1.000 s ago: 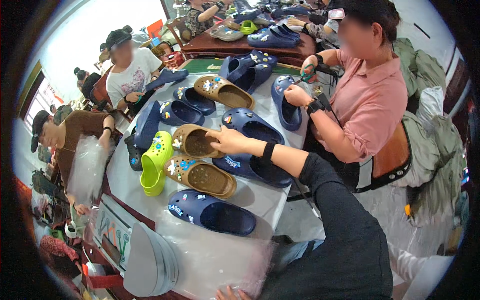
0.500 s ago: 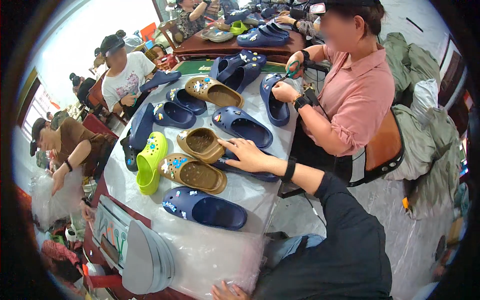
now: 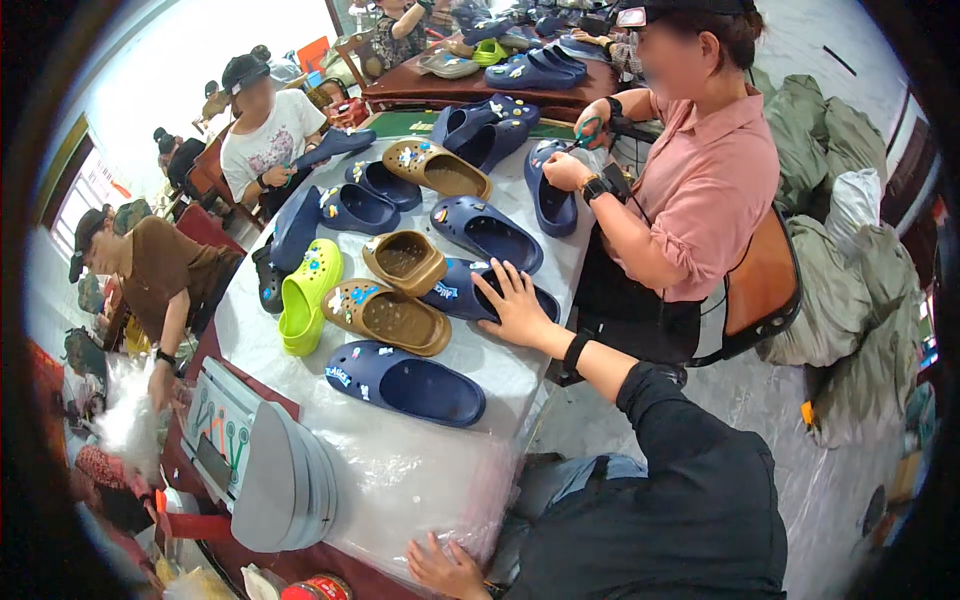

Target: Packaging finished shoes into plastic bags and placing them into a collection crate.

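A: Item one, the right hand (image 3: 517,305)?

B: Flat, fingers spread, resting on a navy clog (image 3: 478,296) that lies just right of the tan clog (image 3: 404,260) at the middle of the white-covered table (image 3: 520,375).

A: Item two, the left hand (image 3: 447,567)?

B: Well in front of the tan clog, at the table's near edge, fingers on a clear plastic sheet (image 3: 410,480).

A: Neighbouring stock?

B: Left of the tan clog, a lime-green clog (image 3: 303,295); just in front, a brown clog with charms (image 3: 385,315); nearer still, a second navy clog (image 3: 405,380). A stack of grey insoles (image 3: 285,485) sits left of the plastic.

A: Other staff?

B: A person in a pink shirt (image 3: 705,190), seated beyond and right of the tan clog.
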A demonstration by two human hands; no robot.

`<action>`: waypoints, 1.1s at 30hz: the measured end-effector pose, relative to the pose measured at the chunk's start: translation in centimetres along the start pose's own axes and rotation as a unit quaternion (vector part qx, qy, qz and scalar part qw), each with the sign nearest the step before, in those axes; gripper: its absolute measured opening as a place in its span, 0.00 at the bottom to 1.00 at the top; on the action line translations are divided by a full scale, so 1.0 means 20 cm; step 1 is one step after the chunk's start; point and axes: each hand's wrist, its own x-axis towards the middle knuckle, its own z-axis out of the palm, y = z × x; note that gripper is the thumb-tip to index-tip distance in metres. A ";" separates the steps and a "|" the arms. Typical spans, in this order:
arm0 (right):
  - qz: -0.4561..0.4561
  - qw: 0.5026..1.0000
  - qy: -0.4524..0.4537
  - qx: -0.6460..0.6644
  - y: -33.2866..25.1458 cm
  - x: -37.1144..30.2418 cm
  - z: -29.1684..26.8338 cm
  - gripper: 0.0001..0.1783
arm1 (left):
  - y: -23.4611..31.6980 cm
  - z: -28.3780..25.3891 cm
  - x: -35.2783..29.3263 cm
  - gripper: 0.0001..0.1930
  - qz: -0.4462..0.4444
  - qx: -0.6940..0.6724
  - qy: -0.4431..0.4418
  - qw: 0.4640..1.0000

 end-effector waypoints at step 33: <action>-0.016 1.000 0.025 0.010 -0.02 -0.01 -0.03 0.49 | -0.02 -0.02 0.00 0.20 0.003 -0.009 -0.041 0.999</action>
